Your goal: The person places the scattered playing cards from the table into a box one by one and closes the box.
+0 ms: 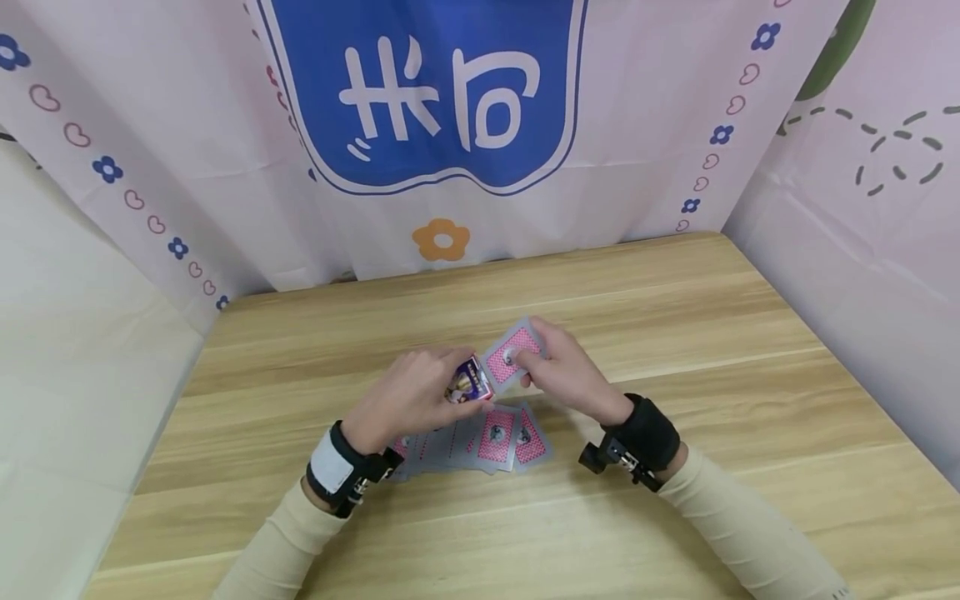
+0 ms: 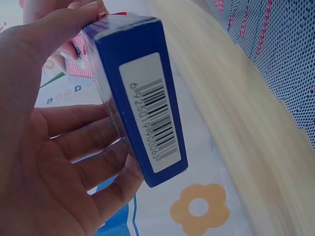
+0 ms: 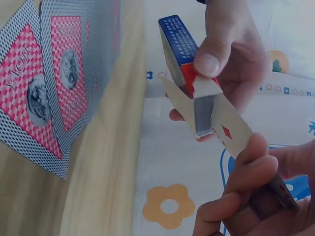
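Note:
My left hand (image 1: 412,390) grips a small blue playing-card box (image 2: 140,105) between thumb and fingers, its barcode end facing the left wrist camera. In the right wrist view the box's far end is open, with a torn white flap (image 3: 206,87) and a pale side flap spread. My right hand (image 1: 570,372) pinches a playing card (image 1: 498,363) with a pink-checked back. Its face, with a red diamond, shows in the right wrist view, and its near end overlaps the box mouth. Below both hands, a spread row of playing cards (image 1: 497,439) lies face down on the table.
The wood-grain table (image 1: 637,300) extends around the hands. Behind it hangs a white curtain (image 1: 360,225) with a blue emblem and an orange flower. Pale fabric walls stand at left and right. Each wrist wears a strapped camera.

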Motion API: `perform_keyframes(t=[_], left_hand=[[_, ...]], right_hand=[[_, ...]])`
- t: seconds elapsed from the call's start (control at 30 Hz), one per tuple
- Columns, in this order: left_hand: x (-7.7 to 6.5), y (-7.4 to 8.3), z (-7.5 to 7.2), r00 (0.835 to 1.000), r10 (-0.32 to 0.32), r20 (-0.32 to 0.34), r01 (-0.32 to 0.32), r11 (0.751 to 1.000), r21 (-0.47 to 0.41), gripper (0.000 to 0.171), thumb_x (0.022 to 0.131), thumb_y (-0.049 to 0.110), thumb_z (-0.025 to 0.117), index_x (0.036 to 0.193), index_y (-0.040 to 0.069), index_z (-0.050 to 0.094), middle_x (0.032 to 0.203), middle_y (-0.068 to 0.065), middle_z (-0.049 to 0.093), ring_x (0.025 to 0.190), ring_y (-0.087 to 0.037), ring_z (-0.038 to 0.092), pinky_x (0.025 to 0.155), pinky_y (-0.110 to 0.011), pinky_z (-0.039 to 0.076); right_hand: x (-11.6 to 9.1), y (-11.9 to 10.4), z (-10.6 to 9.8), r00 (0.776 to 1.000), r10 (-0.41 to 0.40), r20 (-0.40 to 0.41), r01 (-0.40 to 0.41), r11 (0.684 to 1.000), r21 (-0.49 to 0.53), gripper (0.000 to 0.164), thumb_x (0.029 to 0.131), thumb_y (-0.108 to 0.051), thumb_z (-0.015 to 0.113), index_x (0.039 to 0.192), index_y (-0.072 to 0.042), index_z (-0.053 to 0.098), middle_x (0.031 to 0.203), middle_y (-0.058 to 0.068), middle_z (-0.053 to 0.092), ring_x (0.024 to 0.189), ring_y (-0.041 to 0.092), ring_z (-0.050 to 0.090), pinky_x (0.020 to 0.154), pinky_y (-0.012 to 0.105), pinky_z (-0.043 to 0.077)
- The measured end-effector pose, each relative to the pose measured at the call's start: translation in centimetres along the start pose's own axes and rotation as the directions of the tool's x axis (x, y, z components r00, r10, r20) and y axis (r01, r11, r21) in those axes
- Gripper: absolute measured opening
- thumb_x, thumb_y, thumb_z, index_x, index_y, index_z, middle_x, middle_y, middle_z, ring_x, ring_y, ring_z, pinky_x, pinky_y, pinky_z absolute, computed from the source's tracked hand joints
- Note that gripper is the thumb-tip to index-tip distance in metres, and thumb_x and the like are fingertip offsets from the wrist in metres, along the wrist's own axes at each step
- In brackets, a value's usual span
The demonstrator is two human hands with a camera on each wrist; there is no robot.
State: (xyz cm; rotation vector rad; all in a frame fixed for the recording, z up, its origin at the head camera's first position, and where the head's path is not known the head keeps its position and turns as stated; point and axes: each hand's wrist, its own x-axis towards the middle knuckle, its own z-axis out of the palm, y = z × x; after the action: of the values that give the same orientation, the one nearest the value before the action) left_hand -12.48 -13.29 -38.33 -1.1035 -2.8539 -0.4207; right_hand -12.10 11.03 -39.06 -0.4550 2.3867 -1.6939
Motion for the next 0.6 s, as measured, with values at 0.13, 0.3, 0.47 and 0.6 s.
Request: perform_keyframes(t=[0.13, 0.3, 0.47, 0.6], left_hand=[[0.0, 0.0, 0.1, 1.000, 0.006, -0.004, -0.006, 1.000, -0.005, 0.062, 0.087, 0.057, 0.081, 0.122, 0.007, 0.070, 0.079, 0.007, 0.065, 0.061, 0.000, 0.053, 0.052, -0.016, 0.041], [0.1, 0.1, 0.2, 1.000, 0.002, -0.001, -0.002, 1.000, -0.020, 0.060, 0.088, 0.058, 0.079, 0.121, 0.008, 0.070, 0.080, 0.007, 0.065, 0.061, 0.001, 0.053, 0.052, -0.016, 0.042], [0.1, 0.1, 0.2, 1.000, 0.019, -0.008, -0.019, 0.999, -0.046, 0.055, 0.088, 0.055, 0.081, 0.118, 0.009, 0.071, 0.081, 0.007, 0.065, 0.062, 0.000, 0.054, 0.053, -0.016, 0.042], [0.1, 0.1, 0.3, 1.000, 0.030, -0.010, -0.030, 0.998, -0.058, 0.051, 0.088, 0.053, 0.082, 0.114, 0.010, 0.070, 0.080, 0.007, 0.064, 0.064, -0.001, 0.055, 0.053, -0.017, 0.042]], right_hand=[[-0.2, 0.3, 0.4, 1.000, -0.011, -0.013, 0.011, 1.000, -0.013, 0.021, 0.105, -0.008, 0.054, 0.125, -0.004, 0.059, 0.101, 0.015, 0.071, 0.074, 0.023, 0.066, 0.054, 0.024, 0.045], [-0.4, 0.5, 0.7, 0.999, -0.037, -0.034, 0.035, 0.998, -0.060, 0.017, 0.106, -0.010, 0.055, 0.123, -0.007, 0.059, 0.102, 0.012, 0.072, 0.077, 0.023, 0.068, 0.054, 0.025, 0.046], [-0.6, 0.7, 1.6, 0.998, -0.053, 0.030, 0.057, 0.991, -0.124, 0.015, 0.107, -0.012, 0.054, 0.121, -0.008, 0.055, 0.087, 0.008, 0.066, 0.063, 0.016, 0.059, 0.053, 0.024, 0.045], [-0.5, 0.8, 2.1, 0.992, -0.009, 0.124, 0.029, 0.987, -0.161, 0.022, 0.109, -0.020, 0.052, 0.127, -0.006, 0.050, 0.087, 0.006, 0.064, 0.065, 0.008, 0.054, 0.058, 0.024, 0.045]])
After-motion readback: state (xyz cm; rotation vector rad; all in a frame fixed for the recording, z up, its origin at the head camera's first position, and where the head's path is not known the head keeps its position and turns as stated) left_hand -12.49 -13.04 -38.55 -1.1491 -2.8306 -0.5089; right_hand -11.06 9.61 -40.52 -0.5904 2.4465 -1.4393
